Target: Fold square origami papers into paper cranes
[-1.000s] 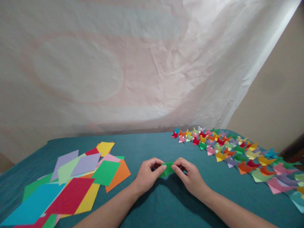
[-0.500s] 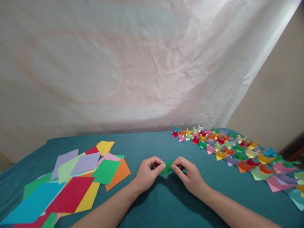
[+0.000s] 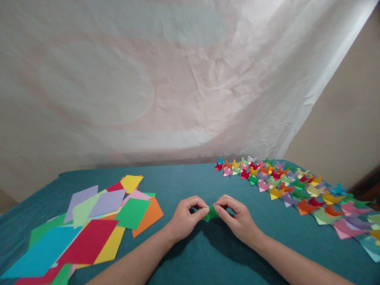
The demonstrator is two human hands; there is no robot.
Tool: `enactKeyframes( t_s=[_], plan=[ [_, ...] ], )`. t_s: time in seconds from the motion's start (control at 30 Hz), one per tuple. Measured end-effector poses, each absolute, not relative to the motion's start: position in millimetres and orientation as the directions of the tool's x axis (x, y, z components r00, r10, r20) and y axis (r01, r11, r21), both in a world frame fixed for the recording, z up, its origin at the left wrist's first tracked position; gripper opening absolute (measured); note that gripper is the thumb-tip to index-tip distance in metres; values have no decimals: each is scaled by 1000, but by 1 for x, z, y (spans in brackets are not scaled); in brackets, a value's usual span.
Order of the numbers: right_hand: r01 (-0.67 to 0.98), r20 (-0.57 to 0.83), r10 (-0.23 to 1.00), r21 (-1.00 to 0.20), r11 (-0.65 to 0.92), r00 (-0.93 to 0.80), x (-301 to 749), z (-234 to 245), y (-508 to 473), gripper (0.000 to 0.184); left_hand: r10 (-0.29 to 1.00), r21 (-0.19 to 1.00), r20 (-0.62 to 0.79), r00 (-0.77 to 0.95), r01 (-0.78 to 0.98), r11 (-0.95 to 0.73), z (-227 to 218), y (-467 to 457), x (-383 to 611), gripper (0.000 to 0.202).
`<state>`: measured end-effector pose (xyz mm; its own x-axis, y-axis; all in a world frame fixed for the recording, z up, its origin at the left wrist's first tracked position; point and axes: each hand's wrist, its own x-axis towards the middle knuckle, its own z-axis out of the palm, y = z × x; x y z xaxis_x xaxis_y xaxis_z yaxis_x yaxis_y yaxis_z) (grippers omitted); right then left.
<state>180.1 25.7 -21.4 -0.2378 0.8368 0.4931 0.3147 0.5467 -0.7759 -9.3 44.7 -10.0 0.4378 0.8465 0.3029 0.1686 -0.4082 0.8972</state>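
Note:
A small folded piece of green paper [image 3: 211, 213] is held just above the table, between my two hands. My left hand [image 3: 188, 217] pinches its left end between thumb and forefinger. On its right end the thumb and fingers of my right hand [image 3: 236, 217] are closed in the same way. Fingertips cover both ends of the paper, so its full folded shape is hidden.
Loose sheets of coloured paper [image 3: 89, 241] lie overlapping on the left of the teal tablecloth [image 3: 175, 180]. Rows of small folded paper birds [image 3: 276, 192] stand along the right side. Behind the table hangs a pale sheet [image 3: 178, 87].
The green paper has tilted slightly between my fingers, and my fingertips have come a little closer together. Both hands keep hold of it.

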Motion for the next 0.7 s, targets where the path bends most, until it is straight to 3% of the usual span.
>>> enactKeyframes(
  t_s=[0.33, 0.7],
  plan=[
    [334, 524, 824, -753, 566, -216, 177, -18, 22, 15, 863, 885, 279, 421, 237, -402, -11, 40, -4, 16],
    [390, 380, 881, -793, 467, -282, 174, -24, 26, 20, 902, 912, 242, 358, 234, -337, -7, 41, -4, 21]
  ],
)
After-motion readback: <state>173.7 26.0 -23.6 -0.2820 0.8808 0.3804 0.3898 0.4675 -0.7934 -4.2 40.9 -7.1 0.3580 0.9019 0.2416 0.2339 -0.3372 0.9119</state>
